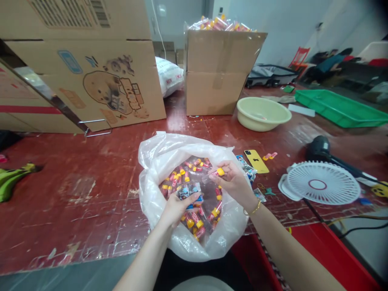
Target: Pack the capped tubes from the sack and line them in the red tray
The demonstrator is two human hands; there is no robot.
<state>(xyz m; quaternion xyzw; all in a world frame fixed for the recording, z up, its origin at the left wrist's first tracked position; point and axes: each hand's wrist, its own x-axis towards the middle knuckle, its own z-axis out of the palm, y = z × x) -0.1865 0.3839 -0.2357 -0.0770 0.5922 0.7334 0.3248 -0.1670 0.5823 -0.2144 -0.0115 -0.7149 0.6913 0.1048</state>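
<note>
A clear plastic bag lies open at the table's near edge, full of small red tubes with yellow caps. My left hand reaches into the bag, fingers closed on a small blue-printed packet. My right hand is held over the bag's right side and pinches one yellow-capped tube in a clear wrapper between thumb and fingers. A thin gold bracelet circles my right wrist.
On the worn red table: cardboard boxes at back left, an open box of the same tubes, a pale basin, a green tray, a yellow phone, a white fan, a black hair dryer.
</note>
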